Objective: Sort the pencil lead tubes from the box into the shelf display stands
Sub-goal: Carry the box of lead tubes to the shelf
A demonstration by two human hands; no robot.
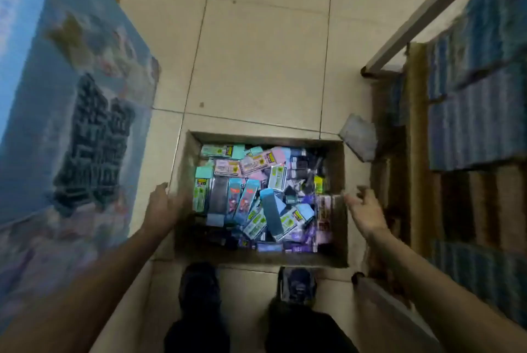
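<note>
Neither hand holds anything. The left hand (161,207) lies spread, palm in, against the outer left wall of the box (338,235). The right hand (363,211) hangs just beside the right wall with its fingers loosely curved; blur hides whether it touches.

The pencil lead tubes (256,198) lie in a loose, mixed heap that fills the box. It sits on the floor (256,53) just ahead of the shoes (199,281), with the shelf (416,113) close to its right side and a big blue carton (71,95) to its left.

This looks like the start of lifting or shifting the box. Both palms should clamp opposite walls low and level, so that the heap does not slide to one corner. Both forearms reach down and forward, nearly mirrored, with the wrists turned inward.
</note>
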